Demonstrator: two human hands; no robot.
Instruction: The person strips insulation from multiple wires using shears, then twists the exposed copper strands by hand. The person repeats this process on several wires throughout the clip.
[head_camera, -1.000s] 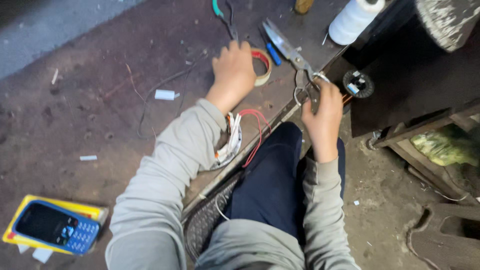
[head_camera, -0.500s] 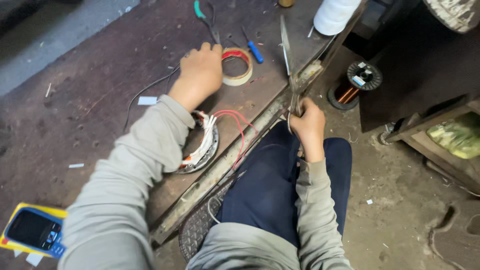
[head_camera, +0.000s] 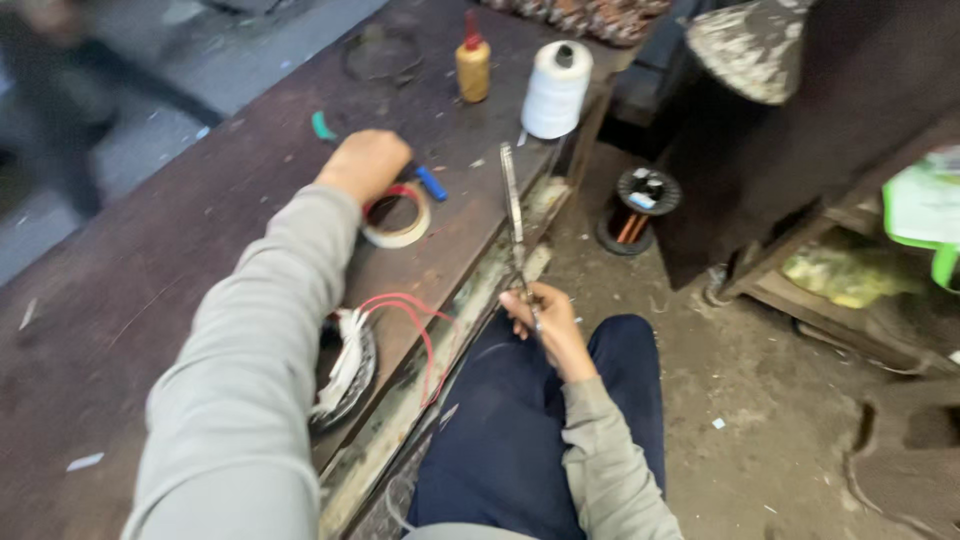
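Observation:
My left hand reaches across the dark wooden board. It rests curled between a green-handled tool and a blue-handled tool, just above a roll of tape. Whether it grips either tool is hidden. My right hand is over my dark blue trouser leg. It holds a pair of scissors by the handles, the closed blades pointing up and away. A wound coil with white ties and red wires lies by my left forearm.
A white thread spool and a yellow bottle with a red cap stand at the board's far end. A copper wire spool sits on the dirt floor. Dark wooden furniture stands at the right. A blurred person is at the far left.
My left hand has moved off the tape roll and farther onto the tools beyond it. My right hand has dropped toward my lap, and the scissors now stand more upright.

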